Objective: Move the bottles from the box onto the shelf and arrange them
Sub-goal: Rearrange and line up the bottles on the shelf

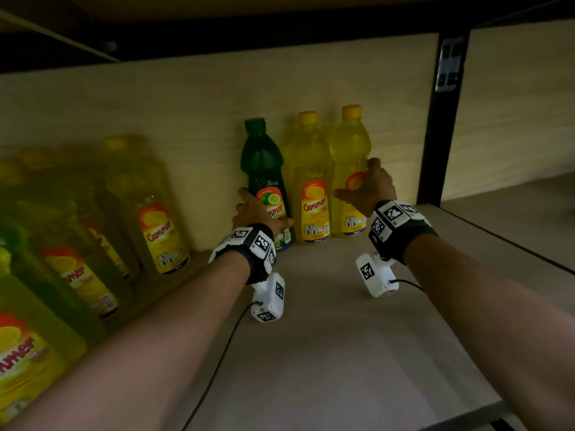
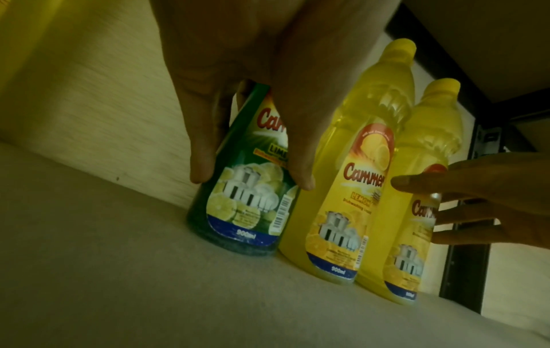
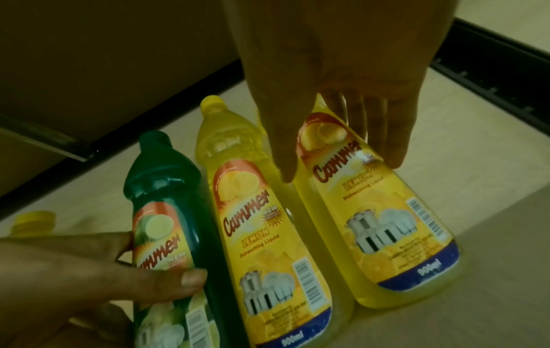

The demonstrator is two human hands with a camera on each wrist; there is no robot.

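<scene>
Three tall dish-soap bottles stand side by side against the back panel of the shelf (image 1: pixel 326 321). My left hand (image 1: pixel 256 209) grips the green lime bottle (image 1: pixel 264 163) at its label, thumb across the front and fingers round the far side (image 2: pixel 202 164). The middle yellow bottle (image 1: pixel 312 181) stands untouched between my hands. My right hand (image 1: pixel 361 181) holds the right yellow bottle (image 1: pixel 351 141) at mid-height, with its thumb (image 3: pixel 285 164) on the left flank and its fingers (image 3: pixel 392 141) round the right side. All three stand upright on the board.
A row of larger yellow bottles (image 1: pixel 161 219) runs along the left side toward me. A black shelf upright (image 1: pixel 441 119) stands just right of the right bottle, with another bay beyond it. The upper shelf hangs low overhead.
</scene>
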